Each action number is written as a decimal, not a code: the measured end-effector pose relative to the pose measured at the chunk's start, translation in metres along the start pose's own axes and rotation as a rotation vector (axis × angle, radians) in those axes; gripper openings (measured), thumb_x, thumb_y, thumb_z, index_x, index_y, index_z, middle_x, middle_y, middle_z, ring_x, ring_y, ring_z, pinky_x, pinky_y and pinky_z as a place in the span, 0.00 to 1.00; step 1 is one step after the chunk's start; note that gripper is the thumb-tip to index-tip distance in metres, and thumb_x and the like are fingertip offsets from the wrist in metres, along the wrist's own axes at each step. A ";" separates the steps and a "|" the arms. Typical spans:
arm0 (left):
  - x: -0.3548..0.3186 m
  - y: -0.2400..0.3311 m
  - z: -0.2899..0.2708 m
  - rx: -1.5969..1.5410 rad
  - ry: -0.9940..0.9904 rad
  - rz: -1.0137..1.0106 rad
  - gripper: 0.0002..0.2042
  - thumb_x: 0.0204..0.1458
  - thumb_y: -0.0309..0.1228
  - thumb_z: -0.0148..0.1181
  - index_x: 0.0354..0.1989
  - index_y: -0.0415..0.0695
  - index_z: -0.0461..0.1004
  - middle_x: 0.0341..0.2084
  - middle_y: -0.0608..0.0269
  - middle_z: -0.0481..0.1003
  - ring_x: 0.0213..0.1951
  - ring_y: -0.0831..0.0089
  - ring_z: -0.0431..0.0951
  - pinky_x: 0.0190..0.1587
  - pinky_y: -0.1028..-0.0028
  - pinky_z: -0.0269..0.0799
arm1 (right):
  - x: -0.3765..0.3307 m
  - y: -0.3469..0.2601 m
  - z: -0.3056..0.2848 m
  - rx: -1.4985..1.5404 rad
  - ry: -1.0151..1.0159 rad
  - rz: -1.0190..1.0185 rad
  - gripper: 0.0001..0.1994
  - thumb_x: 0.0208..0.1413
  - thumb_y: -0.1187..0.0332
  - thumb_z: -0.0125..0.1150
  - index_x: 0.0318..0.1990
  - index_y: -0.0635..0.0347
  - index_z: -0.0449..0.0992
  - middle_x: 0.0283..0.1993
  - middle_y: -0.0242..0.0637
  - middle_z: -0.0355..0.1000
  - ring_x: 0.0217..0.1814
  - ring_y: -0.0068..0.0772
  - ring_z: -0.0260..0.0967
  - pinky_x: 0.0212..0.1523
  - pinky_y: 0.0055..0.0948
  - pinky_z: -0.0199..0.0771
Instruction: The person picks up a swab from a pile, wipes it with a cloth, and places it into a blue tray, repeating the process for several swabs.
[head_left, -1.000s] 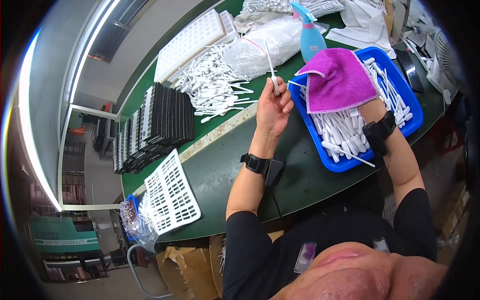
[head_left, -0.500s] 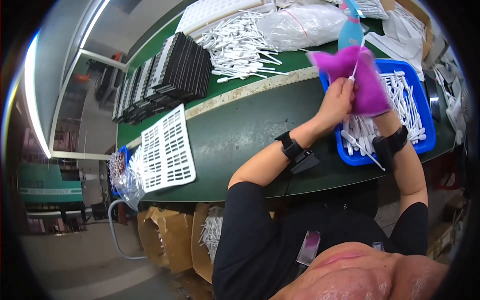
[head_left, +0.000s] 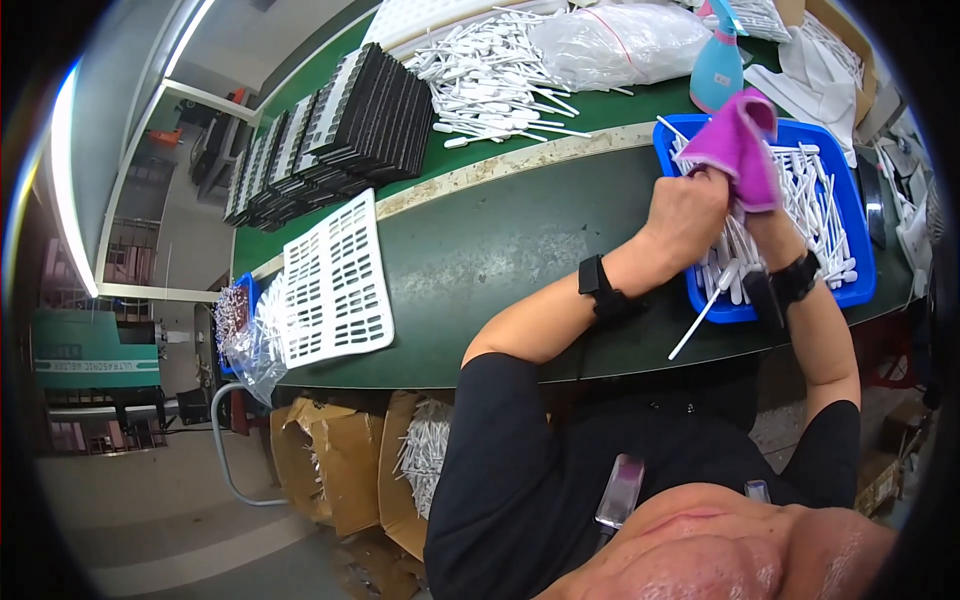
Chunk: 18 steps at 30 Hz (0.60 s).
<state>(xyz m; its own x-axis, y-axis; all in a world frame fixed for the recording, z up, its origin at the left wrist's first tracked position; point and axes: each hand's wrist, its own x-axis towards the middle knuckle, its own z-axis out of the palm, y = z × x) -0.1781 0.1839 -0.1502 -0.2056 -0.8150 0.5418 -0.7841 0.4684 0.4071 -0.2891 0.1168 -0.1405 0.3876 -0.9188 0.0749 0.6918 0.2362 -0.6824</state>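
Note:
My left hand (head_left: 688, 215) is closed in a fist against the lower left of a purple cloth (head_left: 745, 150). A thin white plastic stick (head_left: 667, 125) juts out from the cloth's upper left, in line with this fist; its other end is hidden. My right hand (head_left: 772, 238) is wrapped in the cloth, which covers its fingers. Both hands are over a blue tray (head_left: 858, 285) of white plastic sticks (head_left: 825, 225) with thicker ends. One loose stick (head_left: 695, 322) leans over the tray's near rim, beside my right wrist.
Behind the tray stands a light blue spray bottle (head_left: 717, 75), near a clear plastic bag (head_left: 630, 45). A pile of white sticks (head_left: 495, 75) lies beside black slotted racks (head_left: 375, 125). A white perforated panel (head_left: 335, 285) is at left; cardboard boxes (head_left: 350, 465) are below the table.
The cloth has folded over the stick that showed in front of it, leaving only its tip out. My left hand turned knuckles up. The loose stick at the near rim shifted and sticks out further.

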 end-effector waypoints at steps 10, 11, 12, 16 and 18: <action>0.049 -0.002 -0.058 -0.624 0.247 -0.180 0.11 0.50 0.33 0.57 0.23 0.37 0.74 0.16 0.55 0.71 0.18 0.68 0.71 0.21 0.71 0.63 | -0.023 -0.025 0.003 -0.259 0.127 0.215 0.20 0.61 0.57 0.45 0.54 0.61 0.66 0.52 0.35 0.67 0.52 0.26 0.64 0.53 0.24 0.64; 0.052 -0.007 -0.051 -0.689 0.216 -0.166 0.11 0.51 0.32 0.56 0.24 0.36 0.74 0.15 0.54 0.70 0.18 0.72 0.70 0.22 0.73 0.62 | -0.025 -0.018 0.004 -0.437 0.067 0.178 0.19 0.61 0.58 0.44 0.54 0.61 0.66 0.53 0.36 0.66 0.54 0.27 0.63 0.55 0.25 0.62; 0.048 -0.017 -0.051 -0.649 0.174 -0.229 0.11 0.52 0.32 0.55 0.25 0.35 0.73 0.15 0.58 0.69 0.19 0.77 0.67 0.22 0.75 0.61 | -0.026 -0.010 0.004 -0.620 0.017 0.142 0.19 0.61 0.59 0.43 0.54 0.61 0.66 0.54 0.37 0.65 0.56 0.28 0.61 0.57 0.27 0.59; 0.042 -0.035 -0.047 -0.726 0.089 -0.459 0.12 0.55 0.32 0.54 0.27 0.33 0.75 0.19 0.79 0.66 0.23 0.87 0.60 0.24 0.81 0.57 | -0.006 -0.004 0.004 -0.923 -0.274 0.042 0.20 0.62 0.57 0.42 0.50 0.65 0.69 0.50 0.45 0.67 0.53 0.33 0.62 0.56 0.30 0.58; 0.041 -0.042 -0.044 -0.922 0.212 -0.518 0.11 0.55 0.32 0.53 0.31 0.36 0.77 0.18 0.76 0.67 0.18 0.87 0.62 0.20 0.84 0.56 | -0.008 -0.007 0.002 -0.909 -0.284 0.063 0.21 0.62 0.55 0.42 0.49 0.65 0.70 0.49 0.41 0.68 0.51 0.30 0.63 0.54 0.29 0.59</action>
<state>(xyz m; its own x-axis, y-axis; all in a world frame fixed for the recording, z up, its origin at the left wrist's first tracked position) -0.1282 0.1455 -0.1127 0.1996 -0.9538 0.2244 0.0153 0.2320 0.9726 -0.2961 0.1233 -0.1350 0.6240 -0.7736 0.1105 -0.0274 -0.1630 -0.9862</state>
